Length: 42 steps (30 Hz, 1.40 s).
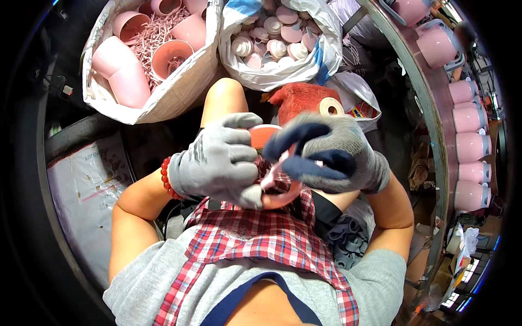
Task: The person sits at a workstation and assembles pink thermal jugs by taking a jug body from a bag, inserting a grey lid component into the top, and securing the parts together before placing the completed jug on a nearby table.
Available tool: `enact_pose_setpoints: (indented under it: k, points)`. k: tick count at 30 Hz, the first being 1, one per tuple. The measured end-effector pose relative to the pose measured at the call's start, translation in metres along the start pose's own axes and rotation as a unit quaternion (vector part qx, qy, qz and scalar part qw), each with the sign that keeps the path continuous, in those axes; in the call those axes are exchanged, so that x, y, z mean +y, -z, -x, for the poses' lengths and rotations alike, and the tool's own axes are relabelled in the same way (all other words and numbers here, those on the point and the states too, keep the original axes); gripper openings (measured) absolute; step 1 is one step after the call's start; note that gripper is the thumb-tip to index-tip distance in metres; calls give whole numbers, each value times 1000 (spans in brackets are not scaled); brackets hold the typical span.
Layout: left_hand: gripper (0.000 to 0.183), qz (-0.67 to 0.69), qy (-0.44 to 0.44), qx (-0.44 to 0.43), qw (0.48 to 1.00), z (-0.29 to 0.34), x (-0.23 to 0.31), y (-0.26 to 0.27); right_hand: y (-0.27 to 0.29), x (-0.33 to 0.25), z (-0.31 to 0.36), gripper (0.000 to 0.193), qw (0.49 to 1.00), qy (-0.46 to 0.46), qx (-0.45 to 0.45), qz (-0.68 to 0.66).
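Observation:
My left hand (220, 160), in a grey glove, grips the side of a hollow pink plastic shell (283, 199) with a round open rim. The checked apron (261, 233) shows through its opening. At the shell's far right side is my right hand (331, 155), in a grey glove with dark blue fingers. Those fingers are curled in and blurred by motion; whatever is between them is hidden. A thin, pale pink strip (273, 173) lies across the opening, close to the right fingertips.
A white sack (157, 111) of pink shells and shavings stands far left. Beside it, a white bag (255, 81) holds round pink-and-white parts. A red cloth (299, 100) with a tape roll (330, 107) lies beyond my right hand. Pink kettles (473, 148) line the right shelf.

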State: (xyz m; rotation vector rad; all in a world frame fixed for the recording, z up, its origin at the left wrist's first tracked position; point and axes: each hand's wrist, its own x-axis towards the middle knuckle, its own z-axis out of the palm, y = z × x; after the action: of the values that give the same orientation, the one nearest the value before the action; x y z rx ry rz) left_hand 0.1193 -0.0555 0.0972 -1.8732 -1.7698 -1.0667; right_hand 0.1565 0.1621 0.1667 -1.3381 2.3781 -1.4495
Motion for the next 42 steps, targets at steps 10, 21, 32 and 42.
enact_pose_setpoints:
  k: [10, 21, 32, 42]
  points:
    - [30, -56, 210, 52, 975, 45, 12, 64, 126, -20, 129, 16, 866, -200, 452, -79]
    - [29, 555, 247, 92, 789, 8, -39, -69, 82, 71, -54, 23, 961, -134, 116, 214]
    - [61, 567, 537, 133, 610, 65, -44, -114, 32, 36, 291, 39, 852, -324, 379, 163]
    - [91, 541, 502, -90, 669, 95, -90, -122, -204, -30, 489, 46, 394, -880, 212, 159]
